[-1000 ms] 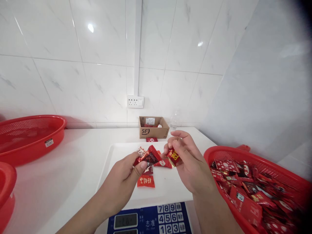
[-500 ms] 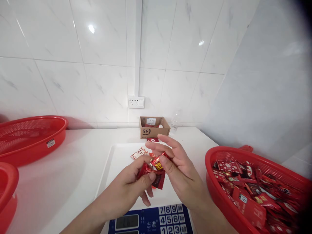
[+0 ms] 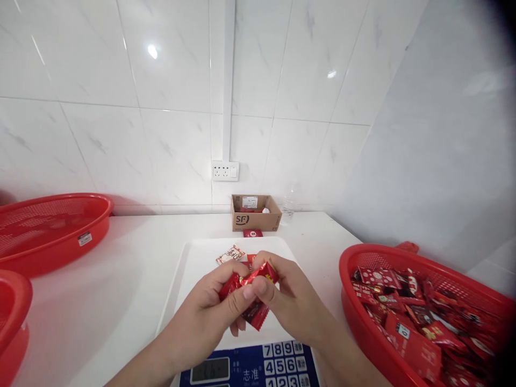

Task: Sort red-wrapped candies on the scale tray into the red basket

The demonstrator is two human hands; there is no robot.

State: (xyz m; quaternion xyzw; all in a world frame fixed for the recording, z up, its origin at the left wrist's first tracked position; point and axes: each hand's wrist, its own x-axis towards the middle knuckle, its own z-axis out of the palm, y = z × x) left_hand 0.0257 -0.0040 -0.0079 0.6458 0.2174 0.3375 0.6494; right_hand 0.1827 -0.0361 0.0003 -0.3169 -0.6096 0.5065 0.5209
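Both my hands meet over the white weighing tray (image 3: 189, 269) of a scale. My left hand (image 3: 209, 312) is closed on a bunch of red candy packets (image 3: 253, 314), thumb pressed on top. My right hand (image 3: 290, 301) is closed too, pinching a red and gold packet (image 3: 264, 271) against the bunch in the left hand. A white and red packet (image 3: 229, 254) lies on the tray just beyond the hands. The scale's blue keypad and display (image 3: 258, 368) sit under my wrists.
A red basket (image 3: 350, 258) full of red candy packets stands at the right. Two red baskets (image 3: 60, 226) are at the left on the white table. A small cardboard box (image 3: 255, 213) and a red packet (image 3: 252, 233) sit by the tiled wall, under a socket.
My right hand has brought its red and gold packet leftward and down into the bunch in my left hand; its fingers have closed. Packets that lay on the tray are now hidden or gathered.
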